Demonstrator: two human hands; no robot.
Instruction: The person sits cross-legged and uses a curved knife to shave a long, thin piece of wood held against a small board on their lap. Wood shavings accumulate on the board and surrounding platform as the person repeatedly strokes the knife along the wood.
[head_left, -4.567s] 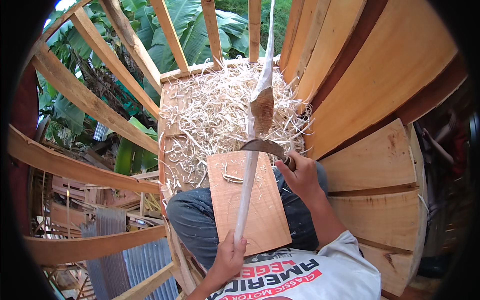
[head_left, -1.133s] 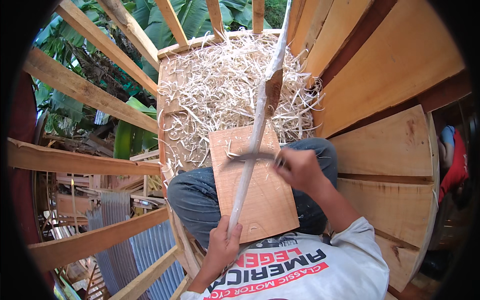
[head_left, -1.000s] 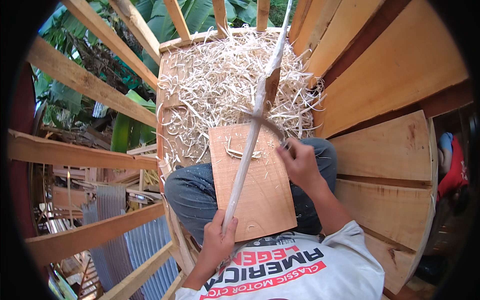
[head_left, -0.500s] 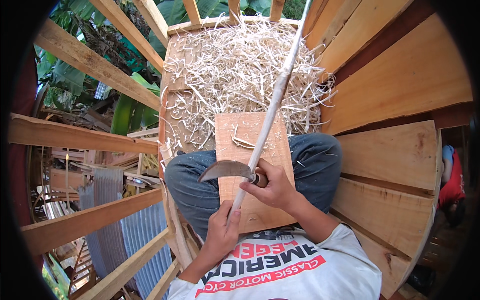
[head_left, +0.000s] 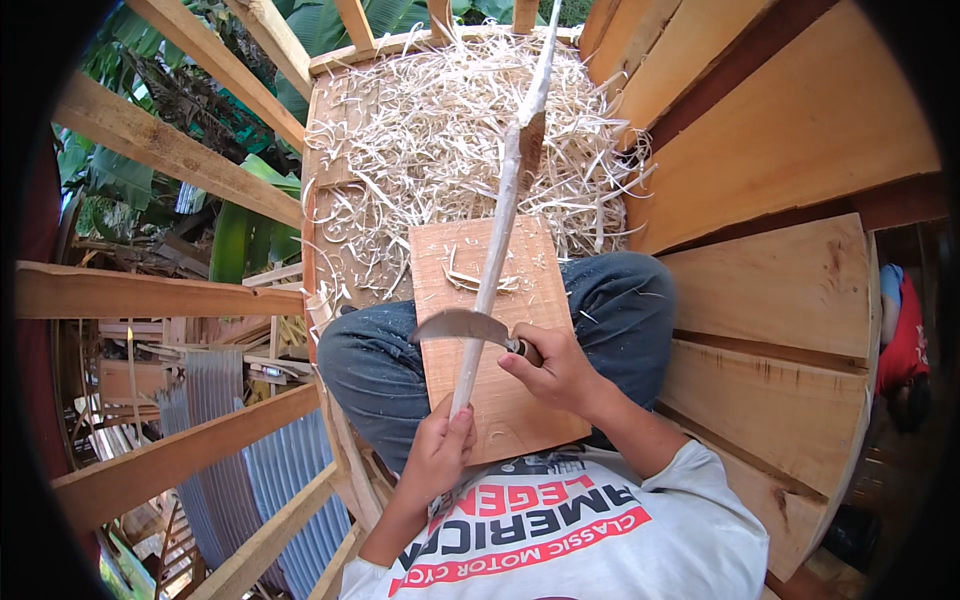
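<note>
My left hand (head_left: 441, 445) is wrapped round the near end of a long pale peeled stick (head_left: 492, 270), which slants up and away over my lap. In my right hand (head_left: 558, 375) is the wooden handle of a curved sickle-shaped knife (head_left: 462, 325). Its blade points left and crosses over the stick a little above my left hand. Whether the edge touches the wood I cannot tell. Beneath both lies a rectangular wooden board (head_left: 520, 405) resting across my legs. A few curled shavings (head_left: 480, 282) sit on the board's far half.
A large heap of pale shavings (head_left: 430, 130) covers the floor beyond my knees. Wooden slats (head_left: 180, 292) with gaps stand on the left, over corrugated sheets (head_left: 300, 480). A plank wall (head_left: 770, 290) rises close on the right. Another person in red (head_left: 903, 340) is past it.
The far end of the stick has swung left. My right hand and the knife have shifted slightly right relative to the stick, so more of the blade now crosses it.
</note>
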